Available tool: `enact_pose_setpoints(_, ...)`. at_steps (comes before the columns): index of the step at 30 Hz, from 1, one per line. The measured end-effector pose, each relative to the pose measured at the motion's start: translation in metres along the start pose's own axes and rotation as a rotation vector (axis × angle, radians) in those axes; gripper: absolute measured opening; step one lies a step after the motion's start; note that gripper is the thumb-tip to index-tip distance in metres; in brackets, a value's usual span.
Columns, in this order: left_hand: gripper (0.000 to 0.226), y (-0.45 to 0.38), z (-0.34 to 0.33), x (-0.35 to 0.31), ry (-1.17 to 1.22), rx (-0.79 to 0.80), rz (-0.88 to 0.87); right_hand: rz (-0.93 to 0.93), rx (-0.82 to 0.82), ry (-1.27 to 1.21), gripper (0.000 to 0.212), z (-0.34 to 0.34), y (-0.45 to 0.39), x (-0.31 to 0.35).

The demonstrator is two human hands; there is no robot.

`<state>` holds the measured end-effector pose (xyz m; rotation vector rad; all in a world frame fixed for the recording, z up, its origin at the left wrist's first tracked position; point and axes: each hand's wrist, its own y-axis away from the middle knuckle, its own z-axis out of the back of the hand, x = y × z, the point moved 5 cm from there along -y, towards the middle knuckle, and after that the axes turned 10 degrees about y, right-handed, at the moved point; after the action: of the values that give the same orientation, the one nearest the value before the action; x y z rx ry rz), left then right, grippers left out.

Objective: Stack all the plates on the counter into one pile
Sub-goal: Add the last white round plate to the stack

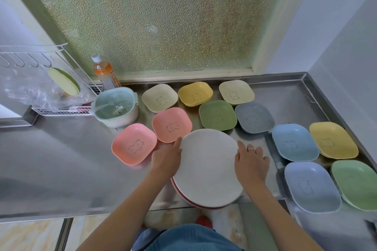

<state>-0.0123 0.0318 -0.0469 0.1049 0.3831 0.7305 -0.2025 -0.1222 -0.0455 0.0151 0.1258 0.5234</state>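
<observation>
A large round white plate (208,167) lies on top of a pink plate (179,189) at the counter's front edge, making a low pile. My left hand (167,157) holds the white plate's left rim, thumb on the edge. My right hand (251,159) rests palm down at the right rim, with its index finger touching the plate and the other fingers spread on the counter. Several small square dishes with bear prints lie around: two pink ones (134,143) on the left, and cream, yellow, green (217,115) and grey ones behind.
Blue (294,141), yellow, lilac and green square dishes lie on a raised steel tray (273,149) at the right. A mint strainer bowl (115,107), an orange drink bottle (104,72) and a wire rack (63,111) stand at the back left. The steel counter (61,159) stretches left.
</observation>
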Motion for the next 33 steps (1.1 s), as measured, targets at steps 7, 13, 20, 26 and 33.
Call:
enact_pose_setpoints(7, 0.033, 0.004, -0.004, 0.004, 0.093, -0.009, 0.046, -0.028, -0.010, -0.378, 0.039, -0.017, 0.003, -0.001)
enact_pose_setpoints(13, 0.030, -0.002, -0.003, 0.003, 0.059, 0.003, 0.040, -0.071, -0.032, -0.412, 0.039, -0.017, 0.004, 0.001)
enact_pose_setpoints(20, 0.024, -0.002, -0.002, 0.003, 0.118, -0.003, 0.076, -0.080, -0.027, -0.464, 0.039, -0.021, 0.005, 0.000)
enact_pose_setpoints(26, 0.028, 0.002, -0.011, 0.016, 0.281, 0.012, 0.176, -0.096, -0.031, -0.632, 0.036, -0.022, 0.004, -0.005)
enact_pose_setpoints(33, 0.053, 0.029, -0.030, 0.043, 1.090, 0.211, 0.728, -0.454, -0.153, -0.573, 0.030, -0.034, 0.025, -0.073)
